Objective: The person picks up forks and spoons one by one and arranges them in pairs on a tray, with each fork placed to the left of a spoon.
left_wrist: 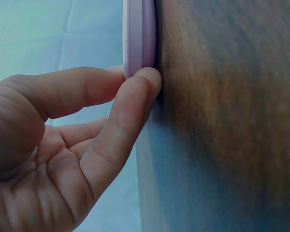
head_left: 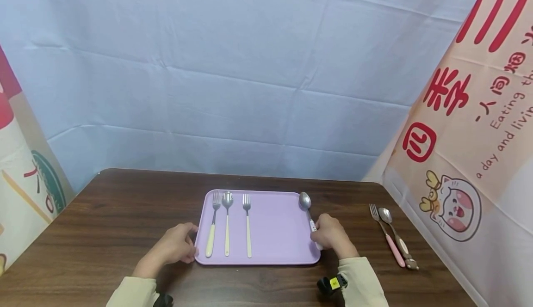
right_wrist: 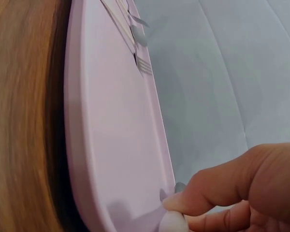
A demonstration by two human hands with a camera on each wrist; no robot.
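Note:
A lilac tray lies on the brown table. At its left edge my left hand holds the rim; the left wrist view shows thumb and a finger pinching it. On the tray's right side, my right hand pinches the white handle of a spoon, whose metal bowl points away by the tray's far right corner. The right wrist view shows the handle end under the thumb. Towards the tray's left side lie a fork, a smaller spoon and another fork, side by side with cream handles.
Right of the tray, a pink-handled fork and a spoon with a decorated handle lie side by side on the table. Behind the table hangs a pale blue cloth. A printed cloth hangs at the right.

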